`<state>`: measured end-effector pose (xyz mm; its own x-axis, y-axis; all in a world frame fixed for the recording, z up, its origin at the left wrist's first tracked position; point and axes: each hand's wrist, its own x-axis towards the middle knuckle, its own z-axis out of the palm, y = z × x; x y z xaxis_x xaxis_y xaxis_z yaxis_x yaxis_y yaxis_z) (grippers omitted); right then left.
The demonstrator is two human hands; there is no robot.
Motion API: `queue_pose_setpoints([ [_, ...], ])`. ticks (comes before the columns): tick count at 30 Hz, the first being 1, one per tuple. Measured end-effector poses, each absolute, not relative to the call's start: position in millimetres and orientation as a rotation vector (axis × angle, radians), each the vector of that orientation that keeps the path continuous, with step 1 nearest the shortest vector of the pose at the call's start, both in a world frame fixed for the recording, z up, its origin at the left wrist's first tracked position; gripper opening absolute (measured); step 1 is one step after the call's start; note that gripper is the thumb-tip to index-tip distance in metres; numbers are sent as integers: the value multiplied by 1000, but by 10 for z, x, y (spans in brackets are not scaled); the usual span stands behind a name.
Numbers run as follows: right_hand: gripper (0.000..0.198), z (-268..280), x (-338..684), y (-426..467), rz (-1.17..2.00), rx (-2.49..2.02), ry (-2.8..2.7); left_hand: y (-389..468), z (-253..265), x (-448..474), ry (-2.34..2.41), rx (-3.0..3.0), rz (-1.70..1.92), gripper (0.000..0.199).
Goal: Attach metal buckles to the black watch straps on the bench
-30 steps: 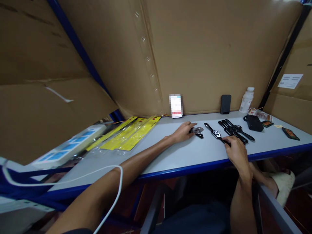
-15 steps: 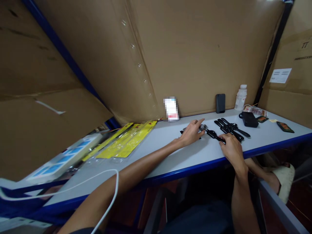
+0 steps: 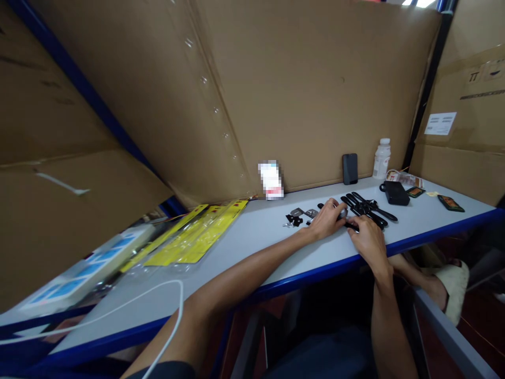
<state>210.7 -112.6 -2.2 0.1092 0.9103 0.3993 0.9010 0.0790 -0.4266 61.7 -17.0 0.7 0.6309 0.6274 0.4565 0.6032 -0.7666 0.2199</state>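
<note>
My right hand [image 3: 367,237] is closed around one handle of a black spokeshave [image 3: 351,227], held low over the table. Right beside it, my left hand [image 3: 328,219] is closed at the tool's middle, pinching a small grey metal piece [image 3: 343,213], probably a blade; the fingers partly hide it. Left of my left hand lie loose flat grey blades [image 3: 296,212], black cap pieces [image 3: 294,220] and small silver screws [image 3: 288,225]. Just beyond my right hand, several more black spokeshaves [image 3: 366,206] lie in a pile.
Yellow cards in clear packaging [image 3: 205,234] and a white-and-blue power strip [image 3: 92,268] lie left. Along the back stand a blurred bright screen [image 3: 271,180], a black phone [image 3: 350,168] and a bottle [image 3: 381,160]. A black case [image 3: 396,193] lies right. A white cable [image 3: 179,305] crosses my left arm.
My left hand has moved right, bringing the grey piece against the spokeshave in my right hand. The loose blades and screws it covered now show. The view has shifted slightly.
</note>
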Motion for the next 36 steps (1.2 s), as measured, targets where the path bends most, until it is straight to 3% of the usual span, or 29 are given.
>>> queue_pose_setpoints([
  [12,29,-26,2115,-1110,-20,-1758,-1705,-233,22,618,1208,2720,811,22],
  [22,27,-33,2152,-1110,-50,-1688,-1745,-281,88,678,1346,2693,746,25],
  [36,29,-28,2161,-1107,-27,-1676,-1736,-226,67,643,1235,2697,785,22],
])
